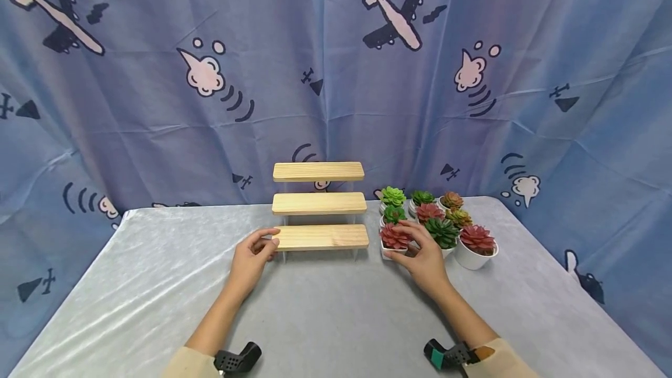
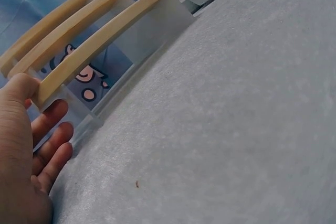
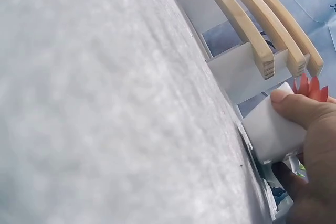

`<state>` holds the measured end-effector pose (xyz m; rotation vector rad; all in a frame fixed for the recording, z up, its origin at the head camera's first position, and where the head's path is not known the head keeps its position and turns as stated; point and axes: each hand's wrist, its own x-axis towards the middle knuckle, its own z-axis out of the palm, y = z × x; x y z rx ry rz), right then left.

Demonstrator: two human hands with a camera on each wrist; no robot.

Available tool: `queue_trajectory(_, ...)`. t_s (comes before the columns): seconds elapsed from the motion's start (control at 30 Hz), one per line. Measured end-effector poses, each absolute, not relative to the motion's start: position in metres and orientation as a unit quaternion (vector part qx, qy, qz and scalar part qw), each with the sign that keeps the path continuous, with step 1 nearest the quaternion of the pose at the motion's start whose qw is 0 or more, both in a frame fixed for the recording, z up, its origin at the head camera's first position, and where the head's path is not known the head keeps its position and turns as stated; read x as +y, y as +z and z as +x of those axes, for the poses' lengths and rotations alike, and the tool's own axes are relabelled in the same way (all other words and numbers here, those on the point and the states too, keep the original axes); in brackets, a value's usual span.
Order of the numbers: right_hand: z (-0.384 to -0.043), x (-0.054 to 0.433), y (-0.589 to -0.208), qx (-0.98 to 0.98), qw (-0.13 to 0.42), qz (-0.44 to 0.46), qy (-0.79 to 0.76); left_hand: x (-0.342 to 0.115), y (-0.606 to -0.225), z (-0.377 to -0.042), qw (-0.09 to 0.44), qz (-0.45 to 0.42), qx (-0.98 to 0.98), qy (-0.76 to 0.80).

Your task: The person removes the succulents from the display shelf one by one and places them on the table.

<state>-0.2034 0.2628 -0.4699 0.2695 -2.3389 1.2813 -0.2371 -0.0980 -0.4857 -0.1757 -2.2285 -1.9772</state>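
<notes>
A three-tier display stand with pale wooden boards and clear supports stands at mid-table. My left hand pinches the left end of its lowest board, the thumb on the board and the other fingers below its end. To the right of the stand, my right hand holds a red succulent in a white square pot. The thumb lies on the pot's near side, and the other fingers reach round behind the plant. Right behind it is a green succulent.
Several more potted succulents crowd the right back of the table, among them a dark green one and a red one in a round white pot. A blue curtain with airplane prints hangs behind the grey-white tabletop.
</notes>
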Motion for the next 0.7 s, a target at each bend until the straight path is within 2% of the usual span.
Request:
queue_trajectory(0.27, -0.203, 0.267, -0.477, -0.854, 0.248, 0.132, 0.438, -0.098, -0.486, -0.237, 0.075, -0.056, -0.746, -0.660)
queue_trajectory(0.7, -0.199, 0.269, -0.483, -0.881, 0.266, 0.138, 0.366, -0.101, -0.493, -0.233, 0.076, -0.050, -0.751, -0.654)
